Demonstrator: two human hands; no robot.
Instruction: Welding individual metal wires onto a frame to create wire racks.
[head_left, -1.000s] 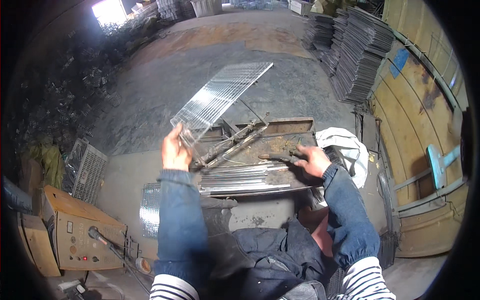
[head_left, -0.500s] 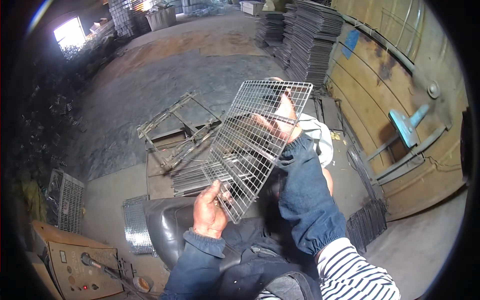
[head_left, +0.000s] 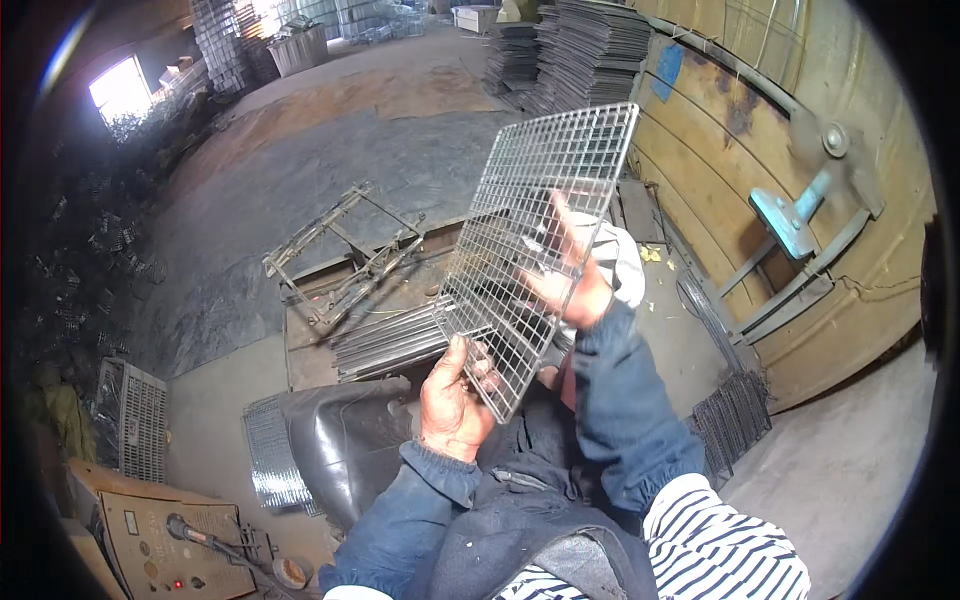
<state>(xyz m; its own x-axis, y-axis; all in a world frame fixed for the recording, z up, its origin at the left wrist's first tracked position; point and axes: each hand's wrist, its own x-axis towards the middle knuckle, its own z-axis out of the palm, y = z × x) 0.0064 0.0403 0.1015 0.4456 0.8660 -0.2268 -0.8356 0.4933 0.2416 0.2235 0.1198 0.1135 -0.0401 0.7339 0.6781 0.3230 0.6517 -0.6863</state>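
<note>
A rectangular wire mesh panel (head_left: 545,150) is tilted up in front of me, its far end raised. My left hand (head_left: 453,408) is closed on its near left corner, thumb on top and fingertips showing through the wires. Behind the mesh is my right hand (head_left: 577,285), its fingers stretched apart and seen through the grid near the right edge. Whether its palm touches the wires I cannot tell. Beyond the panel lie several metal rods (head_left: 385,345) on a low work table, beside an angle-iron frame (head_left: 350,245).
At the lower left stands a control box (head_left: 165,535) with a red light. Shiny mesh panels (head_left: 275,450) lie by a black padded surface (head_left: 345,455). Tall stacks of dark panels (head_left: 590,55) rise at the back. A blue pedal-like part (head_left: 785,225) juts out at right.
The mesh panel has risen and shifted slightly right, its far end higher. My left hand moved up and right with it. My right hand's fingers no longer show at the panel's far edge.
</note>
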